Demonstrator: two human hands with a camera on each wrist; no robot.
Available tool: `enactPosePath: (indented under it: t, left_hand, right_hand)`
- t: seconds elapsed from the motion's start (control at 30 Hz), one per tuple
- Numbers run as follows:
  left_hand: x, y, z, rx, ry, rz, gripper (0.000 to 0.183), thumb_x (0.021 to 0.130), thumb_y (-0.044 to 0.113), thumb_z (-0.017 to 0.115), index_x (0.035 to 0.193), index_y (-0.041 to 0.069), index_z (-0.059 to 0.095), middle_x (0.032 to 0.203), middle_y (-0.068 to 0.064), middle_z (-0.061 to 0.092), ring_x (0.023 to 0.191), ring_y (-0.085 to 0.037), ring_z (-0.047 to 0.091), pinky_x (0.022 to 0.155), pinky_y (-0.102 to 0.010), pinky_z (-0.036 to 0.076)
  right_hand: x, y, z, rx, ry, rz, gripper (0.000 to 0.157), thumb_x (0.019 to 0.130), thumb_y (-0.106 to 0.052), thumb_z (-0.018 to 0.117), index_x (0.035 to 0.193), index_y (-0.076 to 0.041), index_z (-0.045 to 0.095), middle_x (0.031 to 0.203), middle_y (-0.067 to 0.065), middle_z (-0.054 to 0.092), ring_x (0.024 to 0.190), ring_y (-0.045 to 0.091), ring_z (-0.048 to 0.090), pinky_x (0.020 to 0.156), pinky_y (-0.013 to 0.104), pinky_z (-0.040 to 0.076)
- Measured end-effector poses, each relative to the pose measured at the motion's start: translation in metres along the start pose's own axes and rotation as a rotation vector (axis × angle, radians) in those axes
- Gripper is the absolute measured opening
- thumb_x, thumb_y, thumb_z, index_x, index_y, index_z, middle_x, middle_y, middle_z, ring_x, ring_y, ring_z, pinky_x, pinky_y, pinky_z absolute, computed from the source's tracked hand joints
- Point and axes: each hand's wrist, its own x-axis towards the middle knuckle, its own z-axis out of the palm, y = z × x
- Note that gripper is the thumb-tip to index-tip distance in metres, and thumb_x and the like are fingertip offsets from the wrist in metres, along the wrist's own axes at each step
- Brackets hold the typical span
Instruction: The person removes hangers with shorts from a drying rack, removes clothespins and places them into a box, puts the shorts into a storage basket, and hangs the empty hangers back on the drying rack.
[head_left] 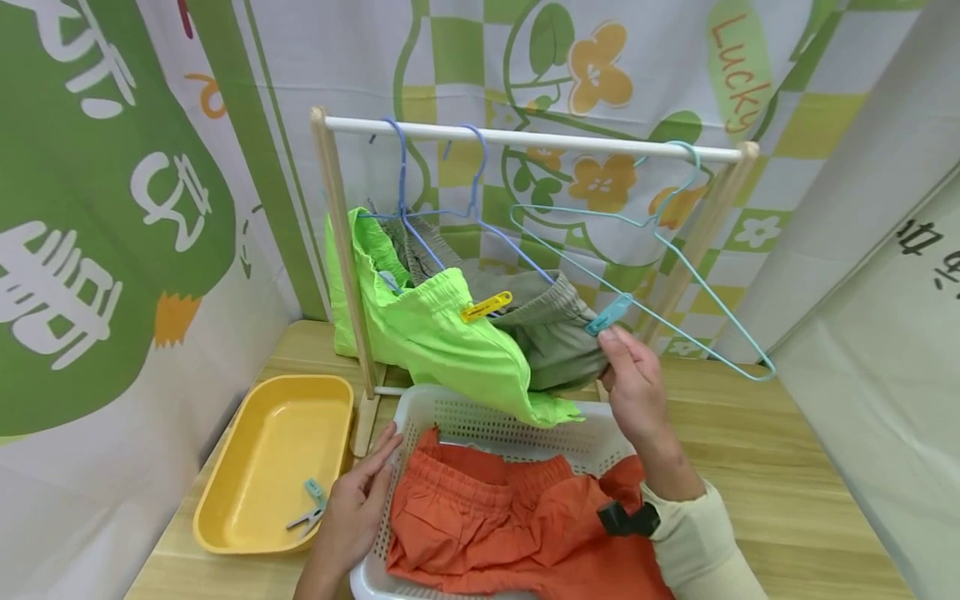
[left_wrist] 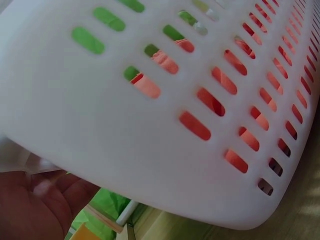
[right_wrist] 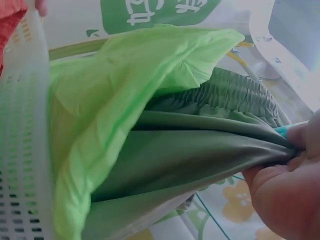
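Observation:
My right hand (head_left: 633, 379) pinches the waist side of grey-green shorts (head_left: 558, 350), right beside a teal clothespin (head_left: 611, 314) clipped there. In the right wrist view the cloth (right_wrist: 200, 155) is drawn into folds toward the thumb and fingers. These shorts hang on a blue hanger (head_left: 480, 179). Left of them, bright green shorts (head_left: 450, 350) hang on another blue hanger (head_left: 402, 171), with a yellow clothespin (head_left: 486, 307) at the waist. My left hand (head_left: 356, 504) rests at the left rim of a white basket (left_wrist: 100, 125), fingers extended. Orange-red shorts (head_left: 517, 525) lie inside it.
A wooden rack with a white rail (head_left: 555, 142) stands behind the basket. From its right part hangs a bare teal hanger (head_left: 705, 279), tilted. At left, a yellow tray (head_left: 270, 442) holds clothespins (head_left: 309, 517). Printed curtains (head_left: 465, 75) enclose the wooden table (head_left: 772, 467).

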Motion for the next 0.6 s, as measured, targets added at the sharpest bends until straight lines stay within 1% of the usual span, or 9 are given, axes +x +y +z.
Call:
enactPosePath:
  t: [0.07,0.13,0.23,0.27,0.33,0.43,0.5,0.53,0.6]
  left_hand:
    - [-0.0004,0.0004,0.0001,0.001,0.000,-0.001,0.038,0.109,0.010,0.053,0.147,0.008,0.057,0.159,0.002,0.039,0.144,-0.023,0.039,0.108,-0.018,0.031]
    - [-0.0004,0.0005,0.0001,0.000,0.001,-0.002,0.038,0.109,0.010,0.053,0.147,0.008,0.057,0.159,0.002,0.040,0.144,-0.023,0.039,0.108,-0.018,0.031]
    - [-0.0001,0.0006,0.0000,-0.002,0.005,-0.004,0.038,0.109,0.011,0.053,0.146,0.009,0.057,0.158,0.002,0.040,0.144,-0.022,0.039,0.108,-0.017,0.032]
    - [-0.0001,0.0005,0.0000,-0.004,0.005,-0.005,0.038,0.109,0.011,0.053,0.146,0.009,0.058,0.158,0.002,0.040,0.144,-0.022,0.039,0.108,-0.018,0.032]
    - [0.0000,0.0004,-0.0001,-0.007,0.005,-0.007,0.038,0.109,0.012,0.053,0.146,0.009,0.058,0.158,0.002,0.040,0.144,-0.022,0.039,0.108,-0.018,0.032]
    - [0.0000,-0.0001,-0.0002,-0.015,0.004,-0.013,0.038,0.109,0.012,0.053,0.146,0.009,0.058,0.158,0.002,0.040,0.144,-0.022,0.038,0.108,-0.018,0.032]
    - [0.0000,-0.0004,-0.0002,-0.018,0.003,-0.014,0.038,0.109,0.012,0.053,0.146,0.009,0.058,0.159,0.002,0.040,0.145,-0.022,0.038,0.108,-0.018,0.032]
    - [0.0000,-0.0005,-0.0002,-0.020,0.003,-0.013,0.038,0.109,0.012,0.053,0.146,0.009,0.058,0.159,0.002,0.040,0.145,-0.022,0.037,0.108,-0.018,0.032]
    - [0.0001,-0.0004,0.0000,-0.019,0.004,-0.010,0.038,0.109,0.011,0.053,0.146,0.009,0.057,0.159,0.002,0.040,0.145,-0.022,0.037,0.108,-0.018,0.032]
  right_hand:
    - [0.0000,-0.0018,-0.0013,-0.028,-0.028,0.016,0.036,0.111,-0.007,0.040,0.089,0.020,0.050,0.073,-0.001,0.052,0.064,0.005,0.051,0.058,0.016,0.046]
    - [-0.0005,-0.0029,-0.0027,-0.062,-0.062,0.050,0.035,0.112,-0.008,0.040,0.093,0.019,0.054,0.078,0.003,0.057,0.070,0.008,0.057,0.062,0.019,0.051]
    - [-0.0012,-0.0035,-0.0044,-0.169,-0.099,0.091,0.035,0.111,-0.009,0.040,0.089,0.014,0.055,0.074,0.006,0.055,0.067,0.009,0.056,0.059,0.020,0.051]
    - [-0.0017,-0.0034,-0.0048,-0.182,-0.111,0.106,0.035,0.112,-0.009,0.040,0.092,0.014,0.057,0.079,0.010,0.057,0.071,0.012,0.059,0.061,0.023,0.054]
    - [-0.0027,-0.0033,-0.0053,-0.209,-0.118,0.121,0.035,0.112,-0.009,0.040,0.093,0.014,0.058,0.079,0.011,0.057,0.070,0.013,0.058,0.061,0.024,0.053]
    - [-0.0044,-0.0028,-0.0054,-0.199,-0.094,0.128,0.035,0.111,-0.009,0.041,0.094,0.015,0.058,0.076,0.009,0.055,0.068,0.013,0.054,0.058,0.024,0.048]
    - [-0.0054,-0.0024,-0.0053,-0.176,-0.068,0.121,0.034,0.111,-0.009,0.042,0.094,0.016,0.058,0.069,0.004,0.050,0.063,0.011,0.048,0.054,0.023,0.042]
    - [-0.0059,-0.0020,-0.0052,-0.148,-0.058,0.118,0.034,0.111,-0.009,0.042,0.096,0.016,0.059,0.071,0.004,0.052,0.064,0.010,0.050,0.055,0.022,0.044]
    - [-0.0064,-0.0013,-0.0049,-0.103,-0.038,0.106,0.032,0.111,-0.009,0.043,0.097,0.015,0.060,0.067,0.002,0.048,0.062,0.009,0.047,0.054,0.021,0.042]
